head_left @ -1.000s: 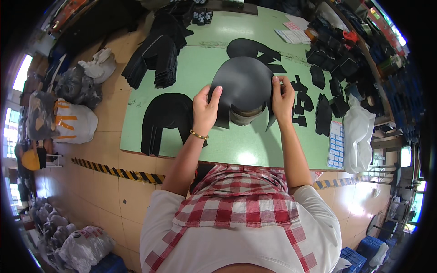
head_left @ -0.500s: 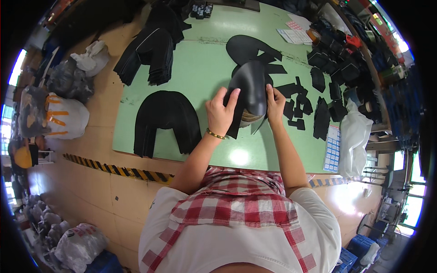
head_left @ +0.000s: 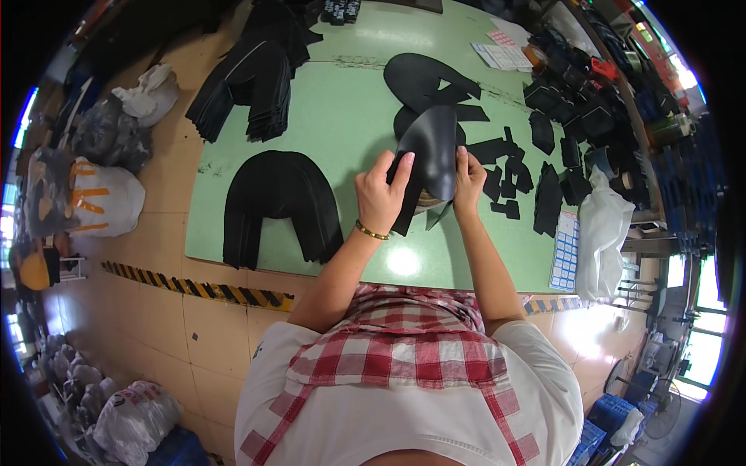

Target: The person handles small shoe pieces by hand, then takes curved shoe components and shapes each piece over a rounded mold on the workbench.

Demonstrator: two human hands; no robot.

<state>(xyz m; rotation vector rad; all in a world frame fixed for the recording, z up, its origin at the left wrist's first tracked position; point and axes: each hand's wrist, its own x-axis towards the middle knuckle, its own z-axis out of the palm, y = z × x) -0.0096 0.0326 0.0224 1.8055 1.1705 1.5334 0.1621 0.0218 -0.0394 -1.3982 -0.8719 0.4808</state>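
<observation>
Above the green table point(head_left: 365, 268), I hold a black, smooth, leather-like shoe upper piece point(head_left: 435, 140) bent into a dome. My left hand point(head_left: 381, 198) pinches its left side, thumb on the outer face. On the right edge, my right hand point(head_left: 468, 182) grips with thumb up and fingers behind. Under the bend shows a brownish layered round thing point(head_left: 429, 201), mostly hidden, whose kind I cannot make out. Beyond my hands lie more flat black cut pieces point(head_left: 416, 78). Left of my left forearm rests a stack of black U-shaped pieces point(head_left: 281, 182).
Another stack of U-shaped pieces point(head_left: 268, 93) lies far left. Small black scraps point(head_left: 510, 175) spread right of my right hand. Along the right edge are a blue-and-white card point(head_left: 565, 248), a white plastic bag point(head_left: 604, 241) and black block-like items point(head_left: 575, 113). Striped floor tape point(head_left: 194, 287) runs at left.
The held piece has tilted and bent slightly more, its right face showing narrower. Both hands keep their grip in nearly the same place. The whole view has shifted a little.
</observation>
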